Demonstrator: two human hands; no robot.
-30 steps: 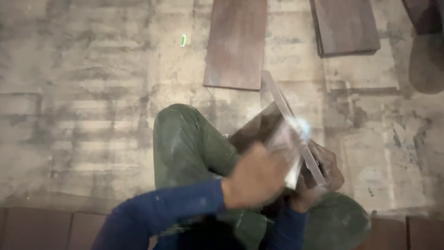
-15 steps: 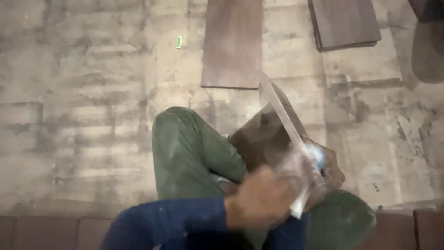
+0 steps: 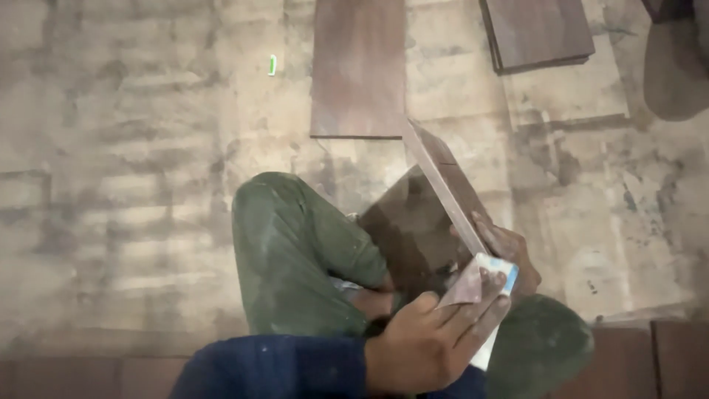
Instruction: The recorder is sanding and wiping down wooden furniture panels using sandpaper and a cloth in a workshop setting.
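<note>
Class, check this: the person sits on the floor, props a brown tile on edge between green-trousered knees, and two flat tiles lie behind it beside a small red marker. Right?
Not quite. The head view shows the marker is green, not red. The rest holds: the tile stands on edge between the knees, with flat tiles on the floor beyond.

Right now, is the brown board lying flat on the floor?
No, the brown board stands tilted on edge between the knees, with both hands on it.
</note>
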